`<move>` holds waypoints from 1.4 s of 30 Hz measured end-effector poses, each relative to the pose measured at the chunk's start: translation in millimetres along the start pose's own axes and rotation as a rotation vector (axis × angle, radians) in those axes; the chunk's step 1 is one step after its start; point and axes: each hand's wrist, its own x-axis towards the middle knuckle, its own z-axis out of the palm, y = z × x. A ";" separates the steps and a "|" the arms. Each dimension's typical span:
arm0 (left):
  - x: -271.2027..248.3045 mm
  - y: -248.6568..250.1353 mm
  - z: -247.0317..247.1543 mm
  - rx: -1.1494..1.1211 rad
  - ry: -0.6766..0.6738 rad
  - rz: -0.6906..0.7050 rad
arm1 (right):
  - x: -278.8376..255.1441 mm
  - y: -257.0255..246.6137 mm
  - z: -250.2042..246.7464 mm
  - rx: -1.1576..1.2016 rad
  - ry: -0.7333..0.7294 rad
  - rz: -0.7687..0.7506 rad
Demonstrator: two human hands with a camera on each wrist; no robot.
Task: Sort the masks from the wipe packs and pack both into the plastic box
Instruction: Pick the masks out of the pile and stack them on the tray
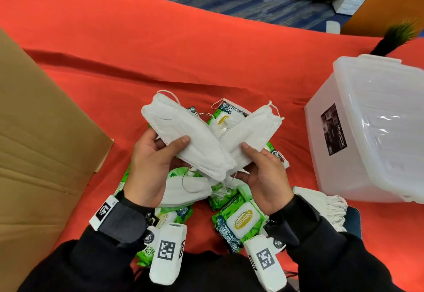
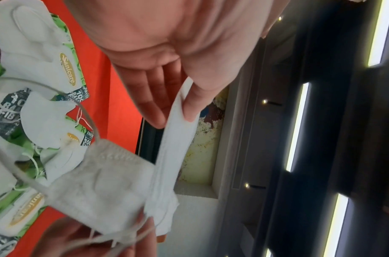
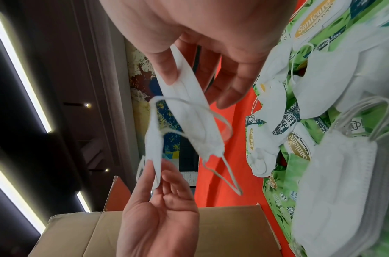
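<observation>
My left hand [image 1: 176, 144] pinches a folded white mask [image 1: 179, 128] between thumb and fingers; the left wrist view shows the pinch [image 2: 173, 118] on its edge. My right hand [image 1: 250, 151] pinches a second white mask [image 1: 250, 128] the same way [image 3: 195, 87]. The two masks cross in an X above the pile. Below them on the red cloth lie several green wipe packs [image 1: 241, 220] mixed with more white masks [image 1: 183, 190]. The clear plastic box [image 1: 319, 131] stands open at the right, and I see nothing inside it.
A large cardboard box [image 1: 34, 142] fills the left side. A white fringed cloth [image 1: 325, 204] lies beside the plastic box near my right wrist. A small dark-stemmed plant [image 1: 394, 36] stands behind the box. The red cloth [image 1: 160, 50] stretches away beyond the pile.
</observation>
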 end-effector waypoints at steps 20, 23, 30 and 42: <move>36.4 14.9 1.6 0.478 -0.409 -0.024 | -2.7 10.8 7.6 -0.330 -0.183 0.049; 38.4 3.2 1.1 0.485 -0.401 -0.057 | -2.1 11.2 8.1 -0.291 -0.196 0.079; 41.4 -2.2 -5.6 0.476 -0.390 -0.068 | -0.2 11.6 8.2 -0.168 -0.174 0.148; 45.9 -10.6 -5.9 0.696 -0.544 -0.092 | 4.3 19.5 12.4 -0.093 -0.222 0.199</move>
